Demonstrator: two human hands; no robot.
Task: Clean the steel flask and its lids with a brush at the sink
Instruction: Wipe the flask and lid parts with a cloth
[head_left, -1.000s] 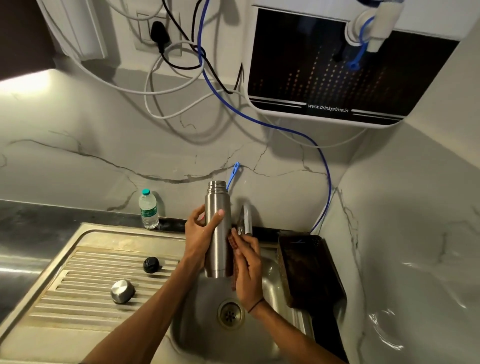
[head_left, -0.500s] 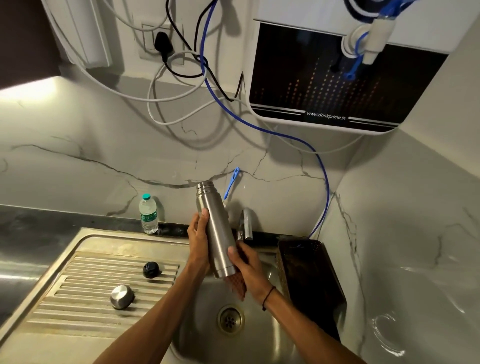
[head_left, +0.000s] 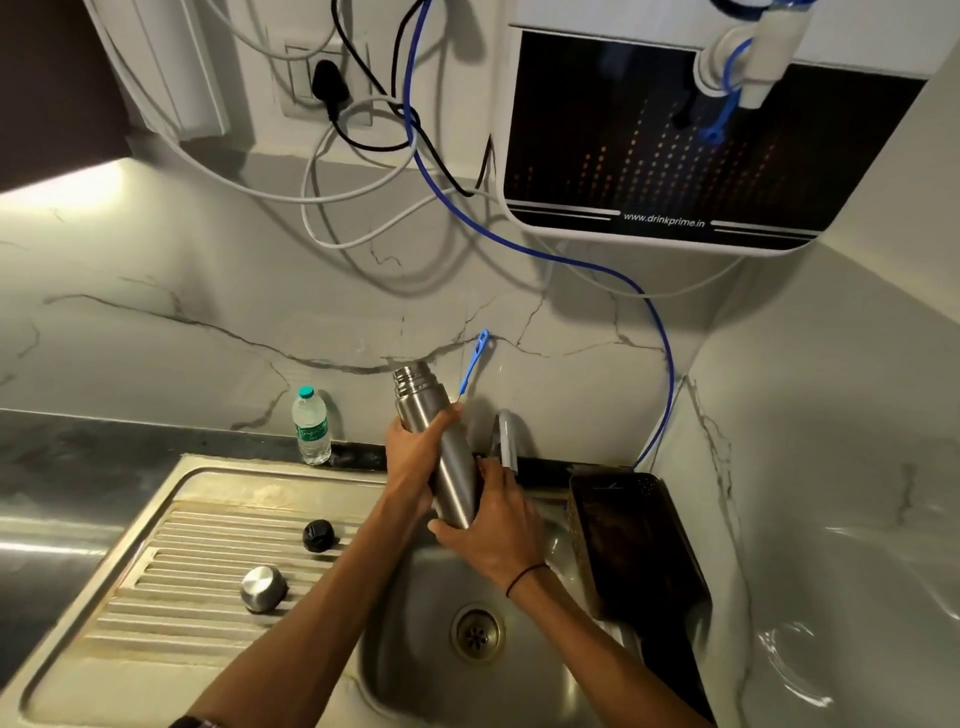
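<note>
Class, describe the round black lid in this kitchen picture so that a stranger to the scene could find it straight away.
Start at the steel sink's ribbed draining board, left of the basin. Two small caps lie on its ridges; the round black lid is the farther one, nearer the clear plastic water bottle with a green cap. It is matt black, while its neighbour, the domed steel cap, is shiny silver.

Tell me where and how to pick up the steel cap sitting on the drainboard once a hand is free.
Take the steel cap by its round side wall, coming straight down from above. It seems to sit dome-up on the ribbed drainboard, so the top would likely slip under the fingers, but the sides stand clear. The black lid lies apart from it, leaving room for fingers all round.
</note>
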